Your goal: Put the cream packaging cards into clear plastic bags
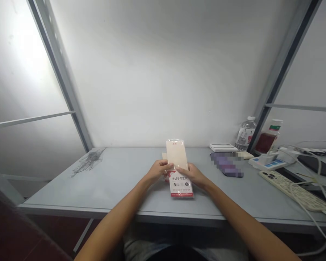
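A clear-wrapped ruler set packet [180, 185] is held upright-facing over the desk, its upper part beige and its lower part white and red with printed Chinese text and a "4". My left hand [159, 170] pinches its left edge, thumb on the front. From the right, my right hand [195, 174] grips the opposite edge, thumb also across the front. The fingers behind the packet are mostly hidden. A second beige and red piece [164, 156] shows partly behind the packet by my left hand; whether it is held or lies on the desk I cannot tell.
On the right of the grey desk [125, 181] are a purple pouch-like item [226, 165], a white device [223, 147], a water bottle [246, 134], a jar with dark red contents [267, 139], a power strip [271, 163], a phone [293, 190] and loose white cables.
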Demonstrator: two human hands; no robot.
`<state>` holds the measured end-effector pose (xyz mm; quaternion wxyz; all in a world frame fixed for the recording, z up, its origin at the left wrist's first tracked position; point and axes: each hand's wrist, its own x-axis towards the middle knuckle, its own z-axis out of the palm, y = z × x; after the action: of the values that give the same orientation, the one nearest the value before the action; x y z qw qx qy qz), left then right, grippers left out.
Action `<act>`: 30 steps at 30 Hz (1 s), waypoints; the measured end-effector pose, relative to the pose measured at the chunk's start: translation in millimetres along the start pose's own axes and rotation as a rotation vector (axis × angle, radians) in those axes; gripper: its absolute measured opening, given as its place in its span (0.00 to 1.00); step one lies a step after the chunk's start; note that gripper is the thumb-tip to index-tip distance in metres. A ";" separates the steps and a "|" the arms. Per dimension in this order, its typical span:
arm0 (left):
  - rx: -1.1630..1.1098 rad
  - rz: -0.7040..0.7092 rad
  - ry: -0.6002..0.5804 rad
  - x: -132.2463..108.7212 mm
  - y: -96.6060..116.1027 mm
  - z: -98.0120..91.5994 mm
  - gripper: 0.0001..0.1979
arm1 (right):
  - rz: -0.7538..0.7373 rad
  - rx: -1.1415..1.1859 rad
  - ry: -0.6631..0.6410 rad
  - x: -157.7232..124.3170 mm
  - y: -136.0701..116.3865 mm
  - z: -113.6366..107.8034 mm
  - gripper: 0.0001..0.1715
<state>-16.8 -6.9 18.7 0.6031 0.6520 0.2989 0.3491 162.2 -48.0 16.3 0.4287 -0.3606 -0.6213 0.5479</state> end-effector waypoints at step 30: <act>0.707 -0.084 0.476 4.2 -12.9 -11.2 0.26 | 0.112 -0.302 0.134 12.5 15.9 -11.4 0.22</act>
<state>-23.1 4.2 6.6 0.2702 0.7071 0.5573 0.3411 167.7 -30.1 2.7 0.3790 -0.4908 -0.6454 0.4460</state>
